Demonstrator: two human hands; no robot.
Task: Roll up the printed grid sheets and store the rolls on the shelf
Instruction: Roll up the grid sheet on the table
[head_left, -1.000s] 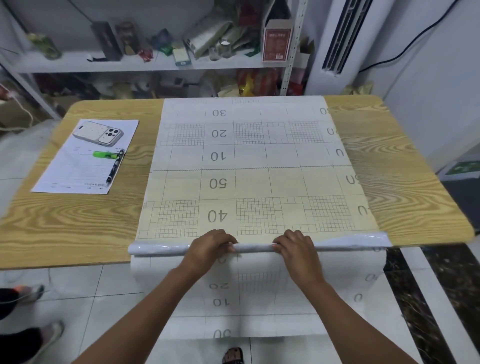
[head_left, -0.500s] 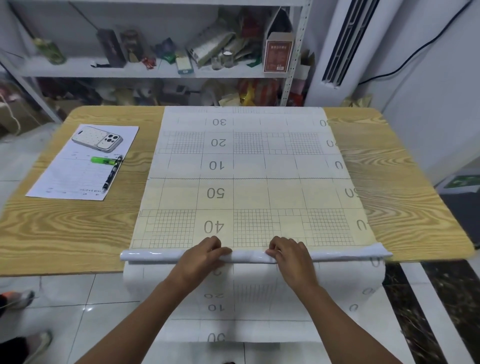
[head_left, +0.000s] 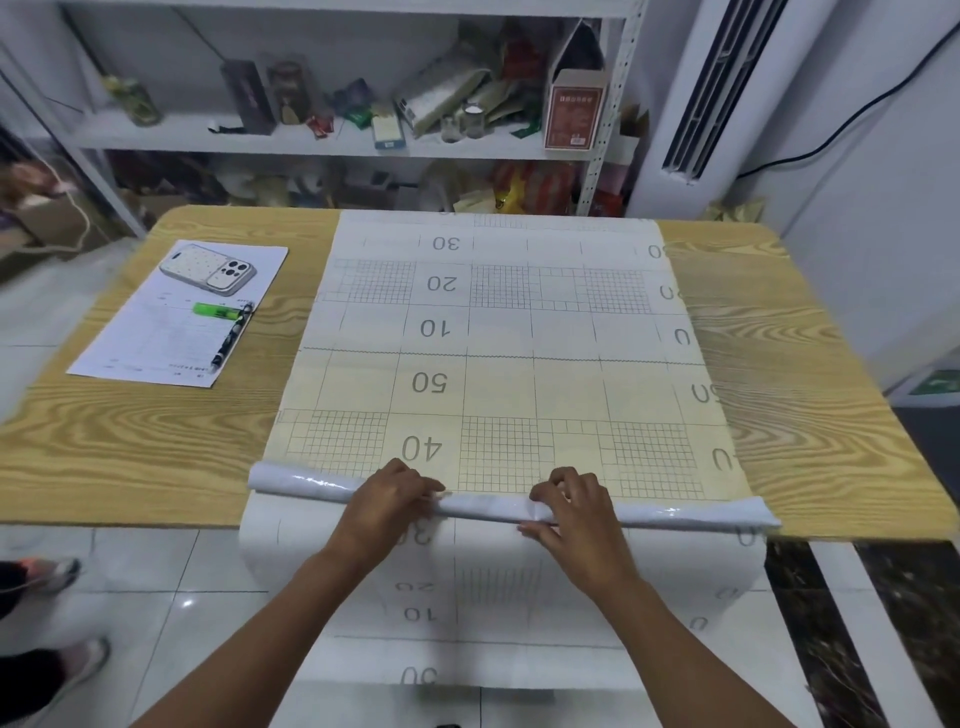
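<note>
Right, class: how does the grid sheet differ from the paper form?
The grid sheet hangs off the table; the paper form does not. The grid sheet is partly rolled, gripped by the left hand and right hand; the paper form lies flat under a phone, highlighter and pen. Both are printed.

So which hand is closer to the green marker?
Left. The left hand grips the roll on the green marker side; the right hand grips it farther along, away from the marker.
</note>
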